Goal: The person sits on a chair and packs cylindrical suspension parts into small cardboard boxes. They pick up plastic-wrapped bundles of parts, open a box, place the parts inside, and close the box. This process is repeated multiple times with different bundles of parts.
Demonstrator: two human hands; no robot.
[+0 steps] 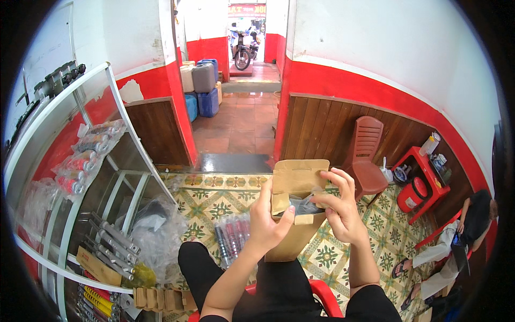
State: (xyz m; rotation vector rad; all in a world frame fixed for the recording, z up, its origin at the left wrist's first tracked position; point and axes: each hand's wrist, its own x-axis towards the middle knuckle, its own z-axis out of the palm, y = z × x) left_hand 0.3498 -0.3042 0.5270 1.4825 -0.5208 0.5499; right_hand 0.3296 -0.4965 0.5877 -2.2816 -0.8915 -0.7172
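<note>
An upright brown cardboard box (296,236) stands between my thighs, its top flaps spread and the back flap raised. My left hand (271,217) is closed on the box's left side, its thumb at the front rim. Inside the mouth lies a dark grey item (304,206), mostly hidden, with clear plastic (318,191) around it. My right hand (343,206) is at the right of the opening, its bent fingers pinching at the plastic. The exact grip of these fingertips is partly hidden.
Plastic-wrapped shock absorbers (232,236) lie on the tiled floor beyond my left knee. At left stands a white-framed shelf (140,145) with bagged parts. Small cartons (163,299) line its foot. At right are a brown chair (367,155), a red table (429,177) and a seated person (456,236).
</note>
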